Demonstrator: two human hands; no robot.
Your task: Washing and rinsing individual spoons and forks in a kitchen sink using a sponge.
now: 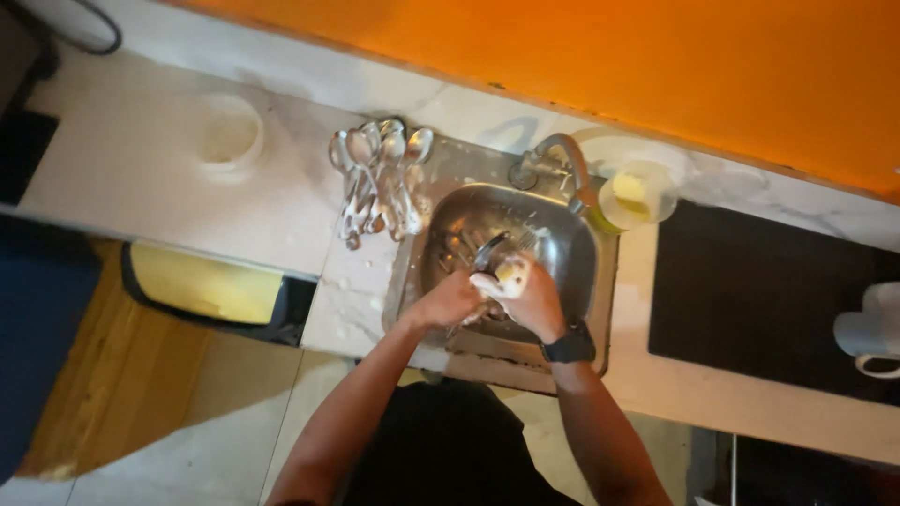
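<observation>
The right hand (532,298) was clenched around a soapy sponge (509,275), pressing it against a metal utensil (489,251) gripped by the left hand (450,302); both forearms angled inward over the small stainless-steel sink (562,245). The utensil's exact type was blurred and partly hidden by the fingers. More cutlery lay dimly in the basin. Wet, shiny spoons (380,178) lay fanned on the pale counter (141,178) just left of the sink. A curved tap (567,164) stood behind the basin.
</observation>
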